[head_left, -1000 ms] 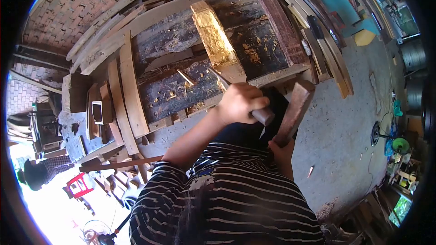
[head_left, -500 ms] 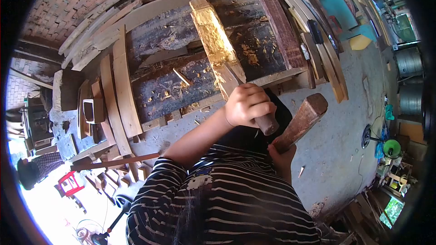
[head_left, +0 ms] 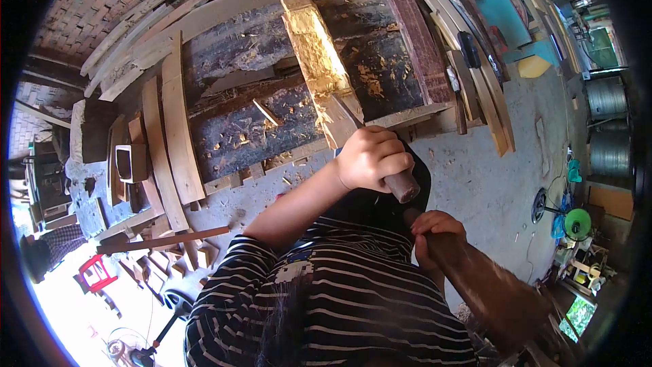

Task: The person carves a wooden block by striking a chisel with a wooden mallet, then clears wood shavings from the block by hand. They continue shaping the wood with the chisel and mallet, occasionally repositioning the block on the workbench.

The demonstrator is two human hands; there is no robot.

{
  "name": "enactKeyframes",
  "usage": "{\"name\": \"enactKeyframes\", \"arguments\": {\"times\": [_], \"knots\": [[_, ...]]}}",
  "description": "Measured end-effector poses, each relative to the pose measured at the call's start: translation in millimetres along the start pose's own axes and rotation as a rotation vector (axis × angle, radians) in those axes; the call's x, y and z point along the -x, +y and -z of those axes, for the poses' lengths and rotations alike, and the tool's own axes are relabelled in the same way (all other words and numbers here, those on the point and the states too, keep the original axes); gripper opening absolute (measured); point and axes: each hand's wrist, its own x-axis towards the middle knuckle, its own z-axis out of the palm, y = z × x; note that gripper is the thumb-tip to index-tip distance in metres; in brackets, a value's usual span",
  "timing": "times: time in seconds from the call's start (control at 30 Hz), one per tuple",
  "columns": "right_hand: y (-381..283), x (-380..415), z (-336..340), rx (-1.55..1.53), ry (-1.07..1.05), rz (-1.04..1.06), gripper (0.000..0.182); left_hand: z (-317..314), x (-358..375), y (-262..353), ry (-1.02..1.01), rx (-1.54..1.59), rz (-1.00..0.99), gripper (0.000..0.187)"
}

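Note:
My left hand [head_left: 373, 160] is wrapped round the dark handle of a chisel [head_left: 403, 187]. The metal blade points away from me, its tip on the light, rough-carved surface of a wooden beam [head_left: 314, 51]. My right hand [head_left: 437, 231] grips the narrow end of a dark wooden mallet [head_left: 492, 292], whose thick body extends to the lower right, slightly blurred. The beam lies across a dark workbench [head_left: 255, 129] scattered with wood chips, and a loose splinter [head_left: 267, 113] rests left of the beam.
A reddish-brown beam [head_left: 419, 44] lies at the bench's right, beside several long boards [head_left: 485, 88]. More planks [head_left: 182, 129] stand at the left. A green fan [head_left: 577, 224] is on the right, a red stool [head_left: 98, 273] at lower left. Another person [head_left: 58, 248] is at far left.
My right hand has turned the mallet from pointing up and right to down and right, away from the chisel. My left hand still holds the chisel on the beam, nearly unmoved.

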Motion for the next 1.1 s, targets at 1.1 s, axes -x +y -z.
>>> {"name": "enactKeyframes", "arguments": {"times": [1.1], "knots": [[30,84,-22,0.236,0.167,-0.669,0.027,3,41,7,-0.194,-0.072,-0.192,0.028]]}}
